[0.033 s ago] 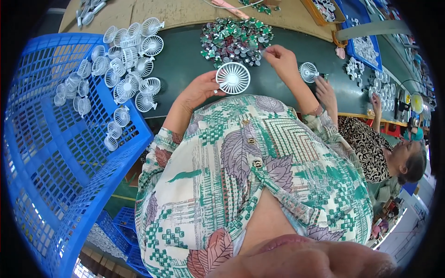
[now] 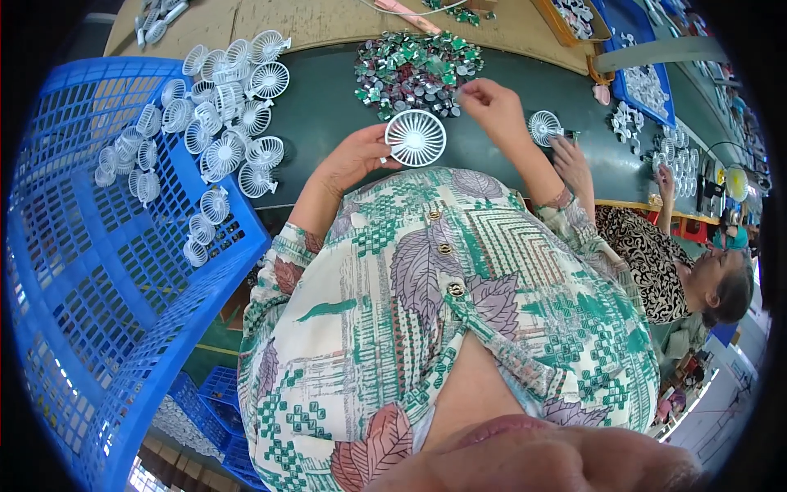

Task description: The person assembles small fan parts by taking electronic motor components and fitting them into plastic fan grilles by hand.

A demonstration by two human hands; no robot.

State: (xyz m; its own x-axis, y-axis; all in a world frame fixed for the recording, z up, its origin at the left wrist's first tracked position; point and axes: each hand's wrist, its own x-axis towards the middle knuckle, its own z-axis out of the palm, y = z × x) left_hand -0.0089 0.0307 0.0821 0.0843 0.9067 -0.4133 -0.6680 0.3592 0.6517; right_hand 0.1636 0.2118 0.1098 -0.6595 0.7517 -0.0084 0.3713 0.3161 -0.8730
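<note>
In my left hand (image 2: 361, 156) is a round white fan grille (image 2: 416, 138) with radial slats, gripped at its left edge with its face up. My right hand (image 2: 494, 108) hovers at the right side of a heap of small parts (image 2: 418, 70), which look like green circuit boards with silvery round pieces. Its thumb and fingers are pinched together; whatever may be between them is too small to make out. On the left, many similar fan grilles (image 2: 225, 152) are piled on the table edge and spill into a blue crate (image 2: 106, 271).
A co-worker's hand (image 2: 574, 164) is beside another fan grille (image 2: 543, 129) on the dark green tabletop (image 2: 320, 90). Further right lie small white parts (image 2: 627, 123) and a blue tray (image 2: 648, 82). A pink tool (image 2: 407, 15) rests on the cardboard behind the heap.
My left hand and its fan grille have shifted very slightly right. My right hand has moved slightly left, toward the heap. The co-worker's hand has moved slightly left.
</note>
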